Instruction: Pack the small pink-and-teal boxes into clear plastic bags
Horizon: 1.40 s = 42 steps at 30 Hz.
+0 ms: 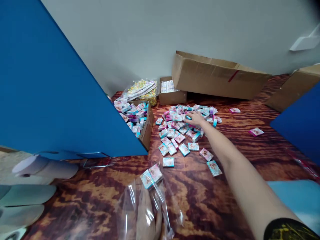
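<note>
Right hand reaching into box pile; left hand holding bagged boxes.

Right hand stretched far out, fingers resting on the scattered pile of small pink-and-teal boxes on the wood-grain surface; whether it grips one cannot be told. Left hand closed around a clear plastic bag with two such boxes inside, near the lower edge. Open carton of more boxes just left of the pile.
</note>
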Each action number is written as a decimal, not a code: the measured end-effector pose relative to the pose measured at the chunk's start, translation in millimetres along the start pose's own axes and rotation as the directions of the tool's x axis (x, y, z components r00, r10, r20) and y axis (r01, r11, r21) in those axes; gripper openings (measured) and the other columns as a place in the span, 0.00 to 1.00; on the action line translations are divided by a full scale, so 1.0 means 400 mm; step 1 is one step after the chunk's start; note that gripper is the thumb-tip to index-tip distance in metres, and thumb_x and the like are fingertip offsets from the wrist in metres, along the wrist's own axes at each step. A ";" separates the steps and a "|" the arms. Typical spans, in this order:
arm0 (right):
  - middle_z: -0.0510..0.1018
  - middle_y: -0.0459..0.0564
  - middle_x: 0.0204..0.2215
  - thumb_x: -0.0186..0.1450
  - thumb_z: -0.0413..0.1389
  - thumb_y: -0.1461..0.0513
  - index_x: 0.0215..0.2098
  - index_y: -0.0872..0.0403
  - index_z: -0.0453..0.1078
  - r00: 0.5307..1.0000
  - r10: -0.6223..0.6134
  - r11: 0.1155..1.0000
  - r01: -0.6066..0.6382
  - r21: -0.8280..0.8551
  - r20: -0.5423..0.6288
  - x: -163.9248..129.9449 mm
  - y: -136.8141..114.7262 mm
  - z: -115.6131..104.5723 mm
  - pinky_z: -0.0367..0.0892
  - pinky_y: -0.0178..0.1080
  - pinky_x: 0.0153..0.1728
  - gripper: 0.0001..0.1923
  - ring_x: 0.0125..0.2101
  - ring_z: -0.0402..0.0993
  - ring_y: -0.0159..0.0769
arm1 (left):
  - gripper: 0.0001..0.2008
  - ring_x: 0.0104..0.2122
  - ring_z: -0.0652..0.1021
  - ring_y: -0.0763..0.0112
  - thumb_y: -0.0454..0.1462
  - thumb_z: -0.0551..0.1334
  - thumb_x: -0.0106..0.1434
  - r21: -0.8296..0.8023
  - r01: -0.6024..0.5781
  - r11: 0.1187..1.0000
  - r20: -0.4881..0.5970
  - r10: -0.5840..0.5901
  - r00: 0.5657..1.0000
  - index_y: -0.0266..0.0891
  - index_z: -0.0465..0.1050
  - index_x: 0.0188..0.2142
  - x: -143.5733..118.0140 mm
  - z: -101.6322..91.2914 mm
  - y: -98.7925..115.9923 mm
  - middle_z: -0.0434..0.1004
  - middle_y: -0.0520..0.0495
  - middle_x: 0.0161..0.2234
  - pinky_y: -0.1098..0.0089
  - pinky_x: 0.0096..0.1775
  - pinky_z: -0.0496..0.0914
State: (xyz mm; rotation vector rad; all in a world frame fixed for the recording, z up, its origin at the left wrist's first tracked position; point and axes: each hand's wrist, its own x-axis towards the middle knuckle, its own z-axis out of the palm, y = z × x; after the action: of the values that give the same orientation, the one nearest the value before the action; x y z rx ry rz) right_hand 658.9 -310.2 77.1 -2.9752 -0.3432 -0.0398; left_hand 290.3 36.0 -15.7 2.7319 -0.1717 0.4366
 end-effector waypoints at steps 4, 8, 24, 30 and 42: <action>0.62 0.55 0.61 0.62 0.53 0.44 0.60 0.47 0.64 0.966 -0.254 0.967 0.254 0.020 0.044 -0.179 -0.020 0.009 0.49 0.51 0.59 0.31 0.59 0.56 0.51 | 0.40 0.63 0.59 0.49 0.39 0.55 0.64 -0.005 0.016 1.000 0.040 -0.016 0.999 0.38 0.33 0.68 0.010 -0.009 0.013 0.49 0.36 0.66 0.48 0.56 0.66; 0.61 0.54 0.62 0.65 0.50 0.45 0.64 0.47 0.57 0.919 -0.394 0.913 0.390 0.116 0.015 -0.364 0.007 -0.022 0.53 0.48 0.58 0.32 0.59 0.58 0.48 | 0.39 0.63 0.59 0.47 0.39 0.54 0.65 0.014 -0.041 0.999 0.005 0.041 0.999 0.36 0.32 0.68 0.017 -0.011 0.022 0.48 0.33 0.66 0.47 0.56 0.65; 0.72 0.57 0.52 0.68 0.46 0.50 0.61 0.48 0.60 0.973 0.227 0.969 -0.222 -0.109 0.038 -0.473 0.077 -0.034 0.66 0.41 0.42 0.25 0.47 0.71 0.46 | 0.39 0.64 0.54 0.48 0.41 0.55 0.66 -0.054 -0.108 0.993 -0.024 0.107 0.994 0.33 0.33 0.68 0.021 0.000 0.013 0.46 0.32 0.66 0.48 0.60 0.58; 0.73 0.59 0.48 0.66 0.49 0.50 0.57 0.50 0.64 0.978 0.195 0.976 -0.186 -0.115 0.069 -0.471 0.030 0.016 0.65 0.42 0.41 0.24 0.44 0.72 0.47 | 0.40 0.64 0.55 0.47 0.40 0.55 0.65 -0.010 -0.103 0.995 -0.036 0.102 0.994 0.31 0.32 0.68 0.011 0.006 0.013 0.47 0.30 0.66 0.49 0.58 0.62; 0.76 0.62 0.44 0.61 0.52 0.56 0.59 0.59 0.62 0.999 0.045 0.995 -0.043 0.093 -0.021 -0.556 0.122 0.001 0.66 0.43 0.39 0.29 0.40 0.74 0.49 | 0.40 0.66 0.52 0.52 0.38 0.54 0.65 -0.071 -0.038 0.997 0.022 0.040 0.999 0.32 0.29 0.68 0.001 -0.007 0.029 0.46 0.31 0.66 0.49 0.61 0.57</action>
State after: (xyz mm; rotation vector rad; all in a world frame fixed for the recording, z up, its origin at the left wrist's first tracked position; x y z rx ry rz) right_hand 453.5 -406.9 60.2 -2.8873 -0.2690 -0.0514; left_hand 287.8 26.2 -9.0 2.6690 -0.2425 0.4023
